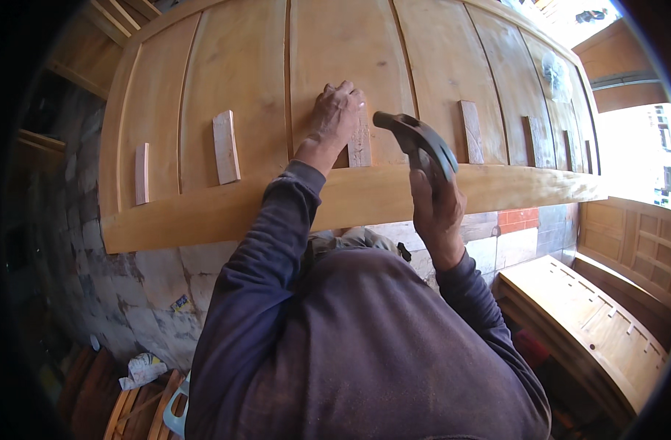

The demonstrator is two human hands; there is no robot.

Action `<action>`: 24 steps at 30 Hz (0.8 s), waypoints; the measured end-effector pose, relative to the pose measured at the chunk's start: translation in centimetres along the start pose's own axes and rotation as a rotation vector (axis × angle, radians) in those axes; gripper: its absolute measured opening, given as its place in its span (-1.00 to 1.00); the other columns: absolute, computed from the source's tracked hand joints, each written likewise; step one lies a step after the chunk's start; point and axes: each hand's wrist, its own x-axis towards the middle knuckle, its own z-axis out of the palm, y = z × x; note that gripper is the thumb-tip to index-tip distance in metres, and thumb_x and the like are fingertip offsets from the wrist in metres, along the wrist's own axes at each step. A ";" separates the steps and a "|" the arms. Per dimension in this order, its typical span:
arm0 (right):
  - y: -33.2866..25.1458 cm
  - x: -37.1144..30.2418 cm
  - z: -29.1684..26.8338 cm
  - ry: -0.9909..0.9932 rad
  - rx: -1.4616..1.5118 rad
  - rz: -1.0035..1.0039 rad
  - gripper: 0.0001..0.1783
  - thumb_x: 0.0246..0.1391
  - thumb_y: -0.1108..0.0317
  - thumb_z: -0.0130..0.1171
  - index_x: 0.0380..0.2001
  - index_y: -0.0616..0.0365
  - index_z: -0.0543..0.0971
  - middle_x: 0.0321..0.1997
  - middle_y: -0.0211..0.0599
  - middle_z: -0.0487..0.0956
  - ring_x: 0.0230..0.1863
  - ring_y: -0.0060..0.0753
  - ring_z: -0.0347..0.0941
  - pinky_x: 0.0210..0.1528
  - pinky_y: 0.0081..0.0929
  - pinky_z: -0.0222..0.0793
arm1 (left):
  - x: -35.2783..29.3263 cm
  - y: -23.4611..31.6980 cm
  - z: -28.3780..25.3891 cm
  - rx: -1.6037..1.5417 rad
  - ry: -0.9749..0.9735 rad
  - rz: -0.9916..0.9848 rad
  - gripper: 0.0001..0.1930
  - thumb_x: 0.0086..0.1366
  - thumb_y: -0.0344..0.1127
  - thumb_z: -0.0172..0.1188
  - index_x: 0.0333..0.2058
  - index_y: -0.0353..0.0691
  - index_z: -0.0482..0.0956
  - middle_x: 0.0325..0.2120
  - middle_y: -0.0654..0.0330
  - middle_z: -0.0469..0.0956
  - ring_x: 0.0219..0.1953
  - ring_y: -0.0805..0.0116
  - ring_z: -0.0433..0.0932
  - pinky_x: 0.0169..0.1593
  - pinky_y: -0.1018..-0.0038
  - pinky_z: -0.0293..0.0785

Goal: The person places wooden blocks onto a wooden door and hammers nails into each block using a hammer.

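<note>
A large pale wooden panel with long upright boards and a thick front rail lies before me. My left hand rests over it, fingers curled closed around the upper part of a short wooden strip. The fingertips are partly hidden. To the right, my right hand grips a claw hammer high up near its head. The hammer's striking face points left toward the strip, apart from it. Most of the handle is hidden by the hand.
More short strips, such as a pale strip and a darker strip, sit along the panel's front rail. A clear plastic bag lies at its right. Stacked panels stand at lower right. Tiled floor shows below, with a crumpled wrapper.
</note>
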 end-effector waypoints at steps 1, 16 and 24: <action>-0.2 0.2 -0.1 0.084 0.060 -0.102 -0.61 0.32 0.26 0.37 0.11 0.22 0.60 -0.24 0.05 0.74 -0.33 0.11 0.72 -0.32 -0.15 0.62 | 0.2 -0.1 0.1 0.015 0.003 0.004 -0.91 0.40 -0.36 0.20 -0.22 -0.20 0.65 -0.21 0.00 0.61 -0.14 -0.11 0.61 0.05 0.10 0.56; 1.9 -1.0 0.6 -0.233 -0.276 -0.032 -0.69 0.34 0.20 0.34 0.06 0.04 0.63 -0.35 0.01 0.71 -0.38 0.09 0.70 -0.37 -0.12 0.58 | 0.4 -0.1 0.5 0.018 0.066 0.041 -0.90 0.38 -0.40 0.18 -0.24 -0.22 0.67 -0.28 0.02 0.63 -0.15 -0.06 0.64 0.04 0.13 0.54; -1.7 0.3 -1.5 0.083 0.083 -0.034 -0.68 0.28 0.26 0.41 0.00 0.19 0.68 -0.32 0.02 0.71 -0.36 0.07 0.70 -0.30 -0.20 0.61 | -0.3 -0.1 0.1 0.031 0.079 0.031 -0.90 0.35 -0.42 0.19 -0.23 -0.22 0.66 -0.29 0.03 0.62 -0.14 -0.05 0.63 0.04 0.15 0.55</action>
